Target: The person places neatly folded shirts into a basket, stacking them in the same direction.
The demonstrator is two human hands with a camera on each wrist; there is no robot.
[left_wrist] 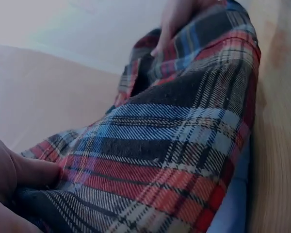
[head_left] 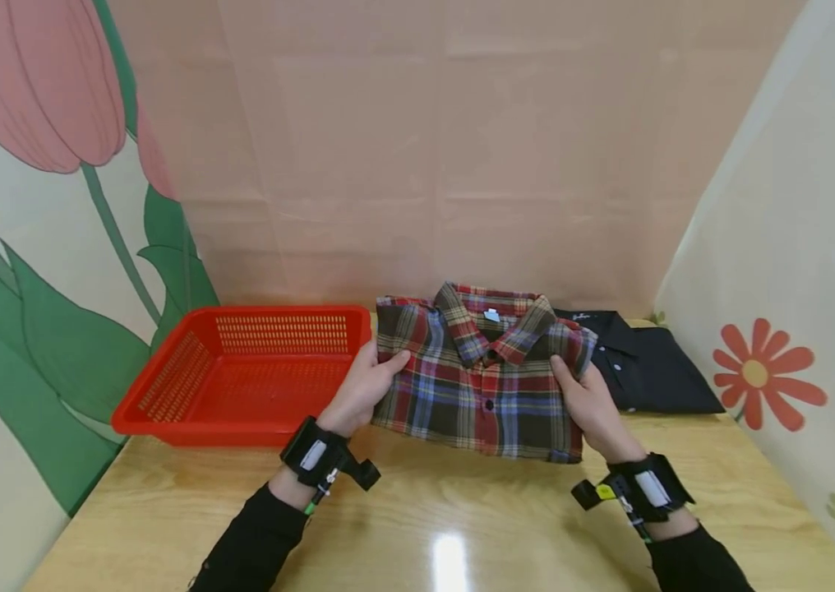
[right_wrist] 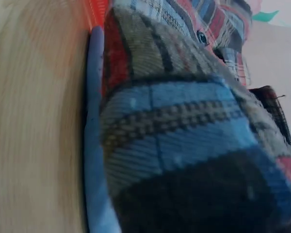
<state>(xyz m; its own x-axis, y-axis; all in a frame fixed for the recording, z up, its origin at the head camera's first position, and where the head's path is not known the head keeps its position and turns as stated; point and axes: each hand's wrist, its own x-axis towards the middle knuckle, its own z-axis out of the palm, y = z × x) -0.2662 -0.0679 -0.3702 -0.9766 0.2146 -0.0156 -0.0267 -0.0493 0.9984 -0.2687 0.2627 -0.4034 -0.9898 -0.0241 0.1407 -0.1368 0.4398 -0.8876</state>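
Observation:
A folded plaid shirt (head_left: 447, 403) in red, blue and dark checks, its collar facing away from me, is held by both hands. My left hand (head_left: 362, 386) grips its left side, thumb on top; in the left wrist view that thumb (left_wrist: 36, 172) presses into the cloth. On the right side, my right hand (head_left: 595, 411) grips the shirt near the shoulder, thumb on the front and other fingers hidden beneath. The shirt's near edge appears raised off the table. Below it in the right wrist view shows a bluish folded thing (right_wrist: 94, 145), hidden in the head view.
At the left stands a red plastic basket (head_left: 262, 374) with slotted walls, close beside my left hand. A folded black shirt (head_left: 654, 370) lies at the back right, partly behind the plaid shirt. All stand on a wooden table (head_left: 403, 510) with a backdrop behind.

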